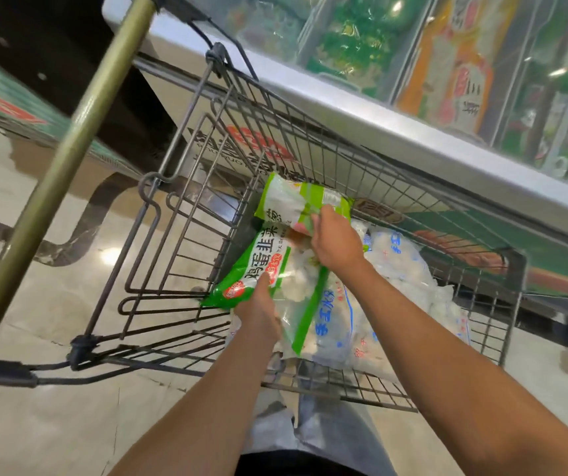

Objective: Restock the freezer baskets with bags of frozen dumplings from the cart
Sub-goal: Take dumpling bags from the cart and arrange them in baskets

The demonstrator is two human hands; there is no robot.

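Carrier: a wire cart (310, 132) with a brass-coloured handle bar (69, 139), standing on the pale tiled floor (52, 424) just beside the freezer (378, 125).
In the cart: clear bags with blue print (395, 269) piled on the right of its bottom; two green-edged dumpling bags (268, 266) lie above them.

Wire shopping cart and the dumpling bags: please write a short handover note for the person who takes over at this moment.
Left hand grips the nearer green-and-clear plastic dumpling bag.
Right hand grips the farther green-and-clear dumpling bag.
Both bags are inside the grey wire shopping cart, above the clear blue-printed dumpling bags.
The glass-topped chest freezer stands beside the cart.
Done: two bags gripped.
Left: move them to the freezer baskets, then the others.
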